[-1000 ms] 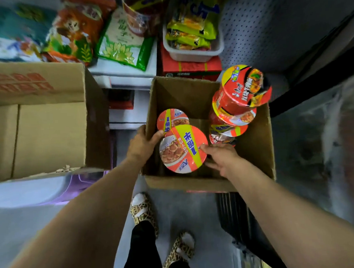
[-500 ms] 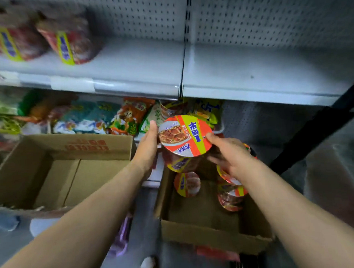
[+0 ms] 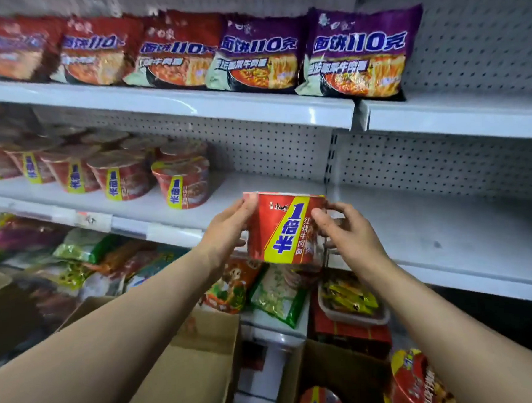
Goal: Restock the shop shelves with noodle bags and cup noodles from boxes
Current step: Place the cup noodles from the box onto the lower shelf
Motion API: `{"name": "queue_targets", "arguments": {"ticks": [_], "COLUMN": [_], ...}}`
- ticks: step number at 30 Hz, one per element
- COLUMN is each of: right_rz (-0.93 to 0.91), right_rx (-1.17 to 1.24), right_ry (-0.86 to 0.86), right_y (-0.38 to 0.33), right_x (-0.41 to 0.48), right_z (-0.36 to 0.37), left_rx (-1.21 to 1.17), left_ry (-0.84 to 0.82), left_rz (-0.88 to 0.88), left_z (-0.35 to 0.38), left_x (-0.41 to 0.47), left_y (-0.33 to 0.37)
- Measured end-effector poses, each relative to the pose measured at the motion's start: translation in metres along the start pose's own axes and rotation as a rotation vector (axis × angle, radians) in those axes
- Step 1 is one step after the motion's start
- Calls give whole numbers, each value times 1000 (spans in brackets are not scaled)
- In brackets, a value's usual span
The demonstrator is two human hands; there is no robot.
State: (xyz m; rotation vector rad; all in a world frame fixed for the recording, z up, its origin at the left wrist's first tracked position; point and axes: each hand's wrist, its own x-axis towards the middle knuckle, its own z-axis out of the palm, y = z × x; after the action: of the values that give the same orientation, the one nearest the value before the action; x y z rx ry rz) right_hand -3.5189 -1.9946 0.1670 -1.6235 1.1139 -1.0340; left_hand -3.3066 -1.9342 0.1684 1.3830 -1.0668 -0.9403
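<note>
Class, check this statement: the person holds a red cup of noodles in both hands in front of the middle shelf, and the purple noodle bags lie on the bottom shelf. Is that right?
One detail is wrong. In the head view the purple noodle bags lie on the top shelf, not the bottom one. The rest holds: left hand and right hand hold the red cup of noodles in front of the middle shelf.

Cup noodle bowl is out of the cardboard box and up at middle-shelf height, between left hand and right hand. It was lid-up to camera 0.5 s ago; now upright with the side label facing. View has tilted up off the floor and boxes: top-shelf noodle bags and the row of shelved cup noodles now in frame.
</note>
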Motion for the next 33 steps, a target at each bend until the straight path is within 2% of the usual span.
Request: {"name": "queue_targets", "arguments": {"ticks": [6, 15, 22, 26, 33], "right_rz": [-25, -68, -106, -97, -92], "right_rx": [-28, -50, -27, -21, -29], "right_ry": [-38, -135, -105, -95, -65], "right_y": [-8, 33, 60, 68, 75], "right_x": [72, 176, 237, 267, 298], "right_z": [38, 83, 106, 120, 141], "left_rx": [-46, -142, -176, -212, -55], "left_ry": [-18, 49, 105, 197, 356], "left_rz": [54, 61, 114, 132, 150], "left_z": [-29, -54, -51, -51, -52], "left_x": [58, 161, 211, 232, 260], "left_y": [4, -46, -64, -75, -89]}}
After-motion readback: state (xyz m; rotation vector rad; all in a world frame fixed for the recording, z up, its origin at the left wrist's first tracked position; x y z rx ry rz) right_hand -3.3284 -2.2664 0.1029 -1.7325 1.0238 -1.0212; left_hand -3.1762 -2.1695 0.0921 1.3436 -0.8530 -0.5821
